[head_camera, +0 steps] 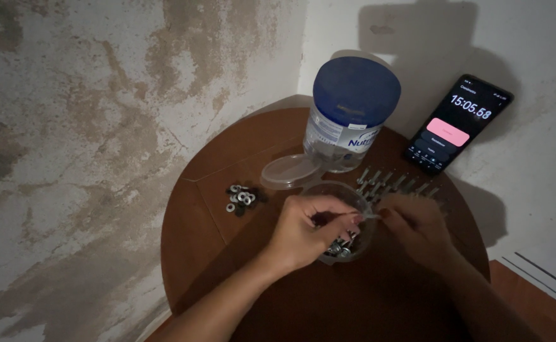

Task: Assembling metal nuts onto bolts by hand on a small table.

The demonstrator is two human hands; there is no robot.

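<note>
Over a small clear plastic tub (pixel 347 193) holding metal hardware, both hands meet. My left hand (pixel 309 225) pinches one end of a small metal bolt (pixel 369 216) between thumb and fingers. My right hand (pixel 417 225) grips the bolt's other end from the right. Several more bolts (pixel 392 182) lie in a row behind the tub. A little pile of washers or nuts (pixel 241 197) sits to the left on the round brown table (pixel 208 215).
The tub's clear lid (pixel 288 171) lies behind it. A tall tin with a blue lid (pixel 352 111) stands at the back. A phone (pixel 458 123) with a lit timer screen leans on the white wall. A stained wall is close at left.
</note>
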